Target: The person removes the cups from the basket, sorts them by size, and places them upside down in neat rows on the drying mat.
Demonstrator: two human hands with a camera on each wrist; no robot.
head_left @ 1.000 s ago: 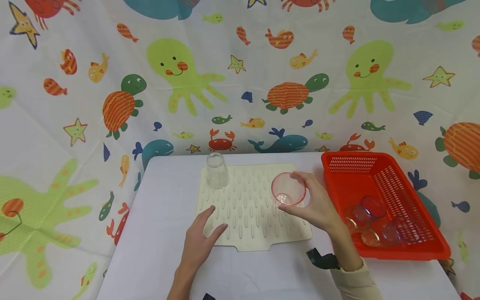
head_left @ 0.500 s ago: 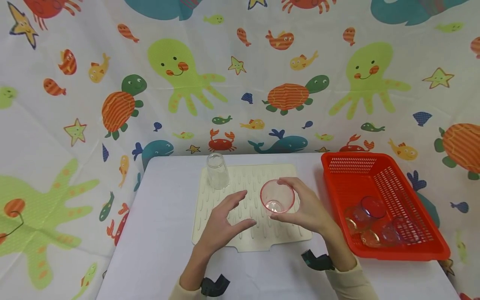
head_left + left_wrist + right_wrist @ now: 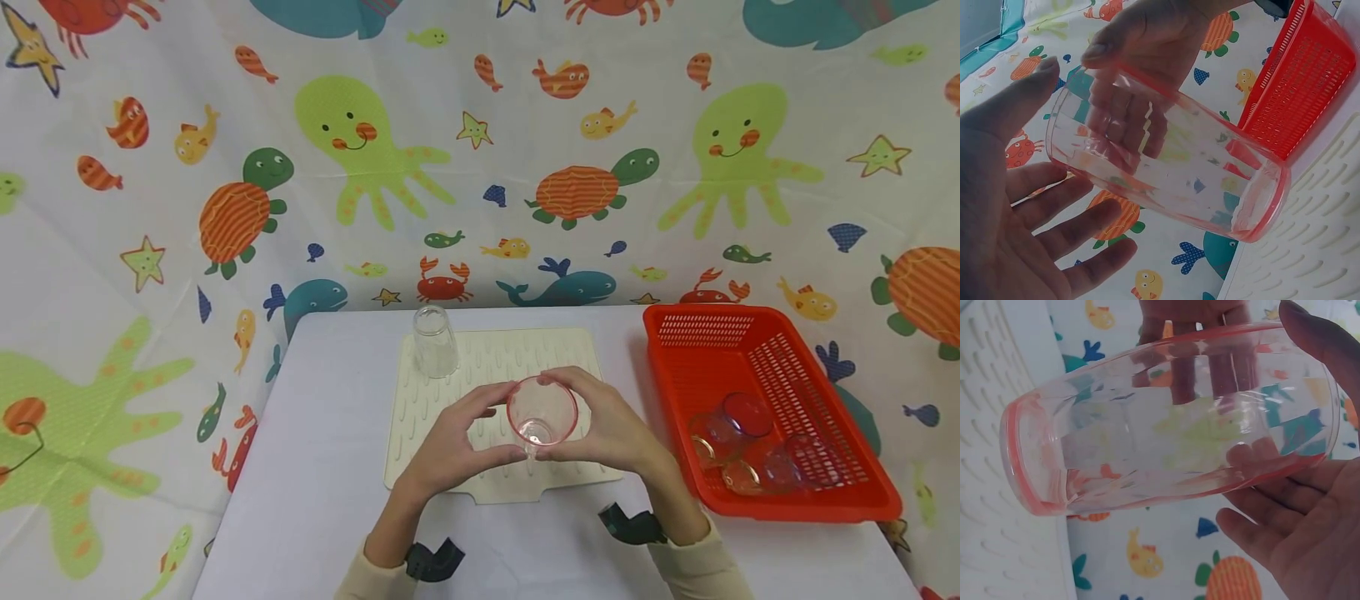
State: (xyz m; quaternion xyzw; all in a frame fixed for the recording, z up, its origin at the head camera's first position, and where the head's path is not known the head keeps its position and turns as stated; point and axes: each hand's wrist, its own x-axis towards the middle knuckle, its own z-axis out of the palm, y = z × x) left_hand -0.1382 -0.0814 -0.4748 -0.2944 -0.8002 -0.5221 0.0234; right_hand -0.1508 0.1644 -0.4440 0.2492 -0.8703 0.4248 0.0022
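Observation:
A pink-rimmed drinking glass (image 3: 542, 410) is held over the middle of the cream ridged drying mat (image 3: 495, 350), mouth up in the head view. My right hand (image 3: 615, 429) grips it from the right, thumb at the near side and fingers round the far side. On the opposite side, my left hand (image 3: 450, 442) has its thumb and index fingertips at the rim, while its lower fingers (image 3: 1085, 231) spread apart in the left wrist view. The narrower base of the glass (image 3: 1022, 456) points toward the mat. A clear glass (image 3: 435, 346) stands upside down on the mat's back left corner.
On the right, a red perforated basket (image 3: 862, 507) holds several tinted glasses, one with a blue rim (image 3: 746, 414). A patterned sea-animal cloth (image 3: 480, 167) hangs behind the white table (image 3: 330, 433). Black cameras (image 3: 632, 525) sit at both wrists.
The pink-rimmed glass has moved left and nearer in my right hand. My left hand has come up and right from the mat's left side to meet the rim.

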